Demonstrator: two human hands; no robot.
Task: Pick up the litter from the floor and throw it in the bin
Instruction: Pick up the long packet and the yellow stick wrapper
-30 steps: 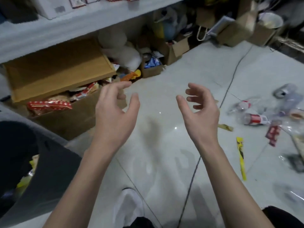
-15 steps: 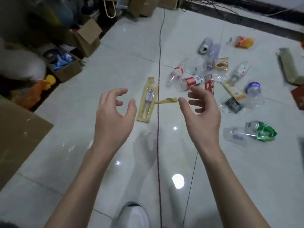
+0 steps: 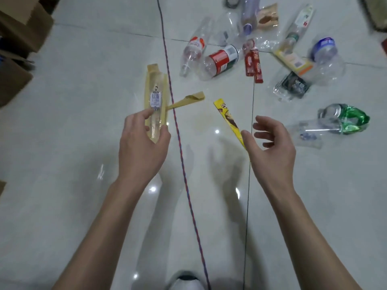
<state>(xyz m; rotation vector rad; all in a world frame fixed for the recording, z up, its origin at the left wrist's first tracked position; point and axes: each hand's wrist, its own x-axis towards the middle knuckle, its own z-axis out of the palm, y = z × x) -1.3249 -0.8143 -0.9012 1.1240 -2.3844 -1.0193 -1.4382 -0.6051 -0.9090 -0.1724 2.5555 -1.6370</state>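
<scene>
Litter lies scattered on the pale tiled floor. A long tan wrapper with a clear window (image 3: 155,95) lies just beyond my left hand (image 3: 141,147), whose fingers are apart above its near end. A thin yellow sachet (image 3: 228,120) lies by the thumb of my right hand (image 3: 270,147), also open and empty. A torn tan strip (image 3: 186,101) lies between the two. Farther off are a red-labelled clear bottle (image 3: 219,61), red sachets (image 3: 253,65) and a crushed green-labelled bottle (image 3: 345,120). No bin is in view.
A red-blue cord (image 3: 180,143) and a thin dark cable (image 3: 249,164) run along the floor between my hands. Cardboard boxes (image 3: 18,38) stand at the left edge. More clear bottles and wrappers (image 3: 293,61) lie at the upper right. My shoe (image 3: 184,281) shows at the bottom.
The view swung from the boxes and the dark bin on the left toward the litter. Both hands have come closer to the tan wrapper and yellow sachet, still empty.
</scene>
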